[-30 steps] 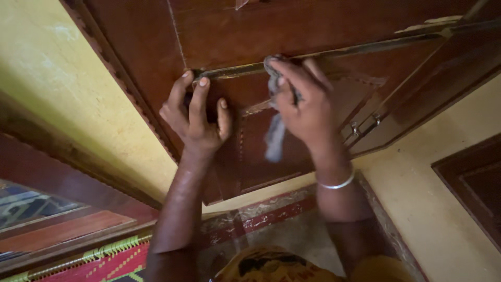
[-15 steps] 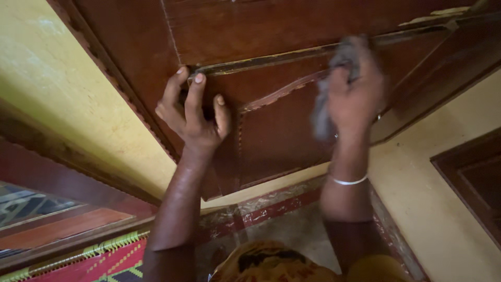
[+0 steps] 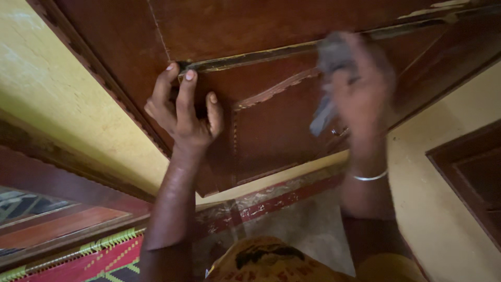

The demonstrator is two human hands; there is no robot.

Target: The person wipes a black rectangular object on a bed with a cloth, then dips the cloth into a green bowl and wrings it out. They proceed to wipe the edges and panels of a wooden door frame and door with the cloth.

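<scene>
The wooden door [image 3: 271, 130] is taken as the landmark here, dark reddish-brown, panelled, its mouldings edged with a fine beaded trim. The left hand [image 3: 182, 112] is braced against it at the corner where a dusty horizontal rail [image 3: 250, 55] meets the upright, fingers spread, tips hooked onto the ledge, thumb set out to the side. The right hand [image 3: 360, 89] is seen further along the same rail, blurred by motion, fingers closed around a grey cloth [image 3: 329, 78]; a loose tail of the cloth is left hanging below the palm over the recessed panel. Whether the cloth is pressed flat to the wood at this instant cannot quite be told through the blur.

The wiping is best done with the cloth bunched firmly, so that the narrow lip of the rail and the groove beneath it are reached; long strokes along the grain would seem wise, with the door held steady by the braced hand so that it is not swung by the pressure. The hanging tail could well be gathered in.

A thin metal bangle [image 3: 369, 176] is worn on the right wrist. Beside the door a matte yellow wall [image 3: 62, 94] is seen, and below the door a floor with a red patterned border [image 3: 271, 203].
</scene>
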